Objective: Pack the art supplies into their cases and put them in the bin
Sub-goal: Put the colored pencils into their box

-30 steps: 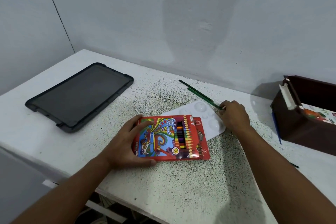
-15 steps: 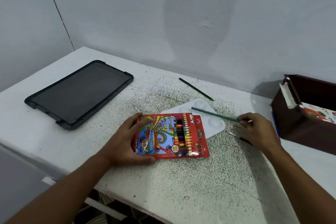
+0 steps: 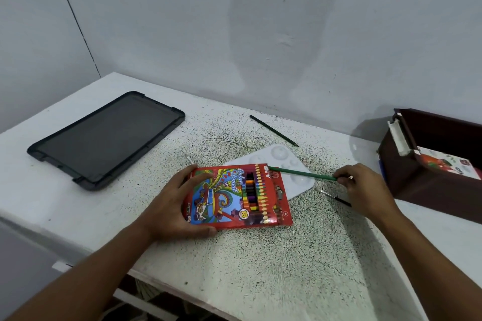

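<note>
- Two hands are working over the speckled white worktop (image 3: 260,263), one at each side of a pencil box.
- The left hand (image 3: 174,206) is gripping the red coloured-pencil box (image 3: 234,198) by its left edge, thumb under the near edge and fingers lying on the printed front, tilting it slightly off the worktop.
- The right hand (image 3: 365,190) is pinching the blunt end of a green pencil (image 3: 300,173), its other end touching the top right corner of the box, at the box's open end.
- A white paint palette (image 3: 292,164) is lying flat beneath the pencil, partly covered by the box.
- A thin paintbrush (image 3: 331,195) is lying on the worktop just beside the palette, partly hidden under the right hand.
- A second, darker pencil (image 3: 273,130) is lying apart, nearer the wall.
- A small white stick (image 3: 189,158) is poking out behind the box's far left corner.
- A dark brown bin (image 3: 427,164) is standing at the right edge, holding a printed white carton (image 3: 448,164) inside.
- A black lid-like tray (image 3: 104,138) is lying flat on the worktop's left side, well apart from the rest.
</note>
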### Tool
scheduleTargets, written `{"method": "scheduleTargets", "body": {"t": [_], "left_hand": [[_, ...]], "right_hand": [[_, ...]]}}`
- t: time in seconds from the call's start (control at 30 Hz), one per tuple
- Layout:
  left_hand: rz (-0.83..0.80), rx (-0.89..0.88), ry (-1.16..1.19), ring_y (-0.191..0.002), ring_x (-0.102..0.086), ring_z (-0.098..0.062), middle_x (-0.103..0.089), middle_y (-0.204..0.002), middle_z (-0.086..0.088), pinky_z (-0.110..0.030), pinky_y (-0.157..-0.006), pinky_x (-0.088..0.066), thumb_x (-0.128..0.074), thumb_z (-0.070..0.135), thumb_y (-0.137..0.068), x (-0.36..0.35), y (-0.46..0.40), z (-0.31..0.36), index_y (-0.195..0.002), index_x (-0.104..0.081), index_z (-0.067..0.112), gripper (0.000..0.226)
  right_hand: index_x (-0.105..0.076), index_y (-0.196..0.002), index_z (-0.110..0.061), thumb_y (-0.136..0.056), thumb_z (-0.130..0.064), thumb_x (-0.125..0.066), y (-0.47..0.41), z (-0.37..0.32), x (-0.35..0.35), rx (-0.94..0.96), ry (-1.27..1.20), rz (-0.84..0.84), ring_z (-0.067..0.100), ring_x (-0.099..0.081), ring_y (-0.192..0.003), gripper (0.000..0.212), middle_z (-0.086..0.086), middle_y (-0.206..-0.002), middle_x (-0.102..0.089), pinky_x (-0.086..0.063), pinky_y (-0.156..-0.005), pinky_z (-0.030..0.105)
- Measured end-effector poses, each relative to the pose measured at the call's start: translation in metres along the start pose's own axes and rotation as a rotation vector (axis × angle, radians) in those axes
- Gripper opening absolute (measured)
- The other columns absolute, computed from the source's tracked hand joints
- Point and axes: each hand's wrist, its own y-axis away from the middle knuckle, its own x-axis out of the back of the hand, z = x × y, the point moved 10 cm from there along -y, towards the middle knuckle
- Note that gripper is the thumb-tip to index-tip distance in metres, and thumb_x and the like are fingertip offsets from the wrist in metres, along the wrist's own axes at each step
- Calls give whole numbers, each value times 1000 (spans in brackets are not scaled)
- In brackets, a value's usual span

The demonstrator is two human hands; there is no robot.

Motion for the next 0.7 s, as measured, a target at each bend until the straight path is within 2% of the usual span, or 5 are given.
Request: {"method": "scheduleTargets", "body": {"t": [0.1, 0.23, 0.4, 0.53, 0.7], "left_hand": [[2, -1, 6, -133, -33, -8, -13, -153, 16, -25, -96, -49, -74, 79, -49, 0, 0, 1, -138, -30, 49, 104], [8, -2, 5, -134, -34, -9, -14, -153, 15, -28, -98, -49, -74, 78, -49, 0, 1, 1, -139, -30, 47, 105], [27, -28, -13, -134, -33, -10, -17, -153, 11, -32, -100, -47, -74, 78, -50, 2, 0, 3, -139, -29, 48, 105], [25, -28, -15, -135, -32, -11, -16, -153, 12, -30, -99, -47, -74, 79, -50, 1, 1, 3, -139, -28, 49, 104], [13, -24, -15, -135, -31, -9, -14, -154, 13, -25, -99, -44, -73, 79, -50, 1, 0, 3, -139, -27, 51, 104]], "right_hand": [[-72, -91, -20, -88, -6, -63, -6, -6, 5, 48, 65, 4, 20, -51, -83, 16, -6, -80, -52, -35, -67, 30], [-72, -89, -20, -85, -3, -65, -6, -13, 9, 113, 128, 12, 27, -55, -84, 19, -2, -82, -57, -43, -65, 35], [-73, -90, -14, -81, 4, -68, 0, -21, 10, 173, 111, 38, 32, -59, -79, 21, 5, -84, -61, -45, -65, 35], [-74, -96, -11, -86, 0, -64, -6, -44, -2, 198, 33, -5, 24, -57, -82, 18, 5, -91, -61, -34, -70, 26], [-71, -104, -12, -91, -5, -58, -17, -95, -39, 217, -130, -170, 19, -54, -91, 19, 3, -100, -62, -40, -72, 28]]}}
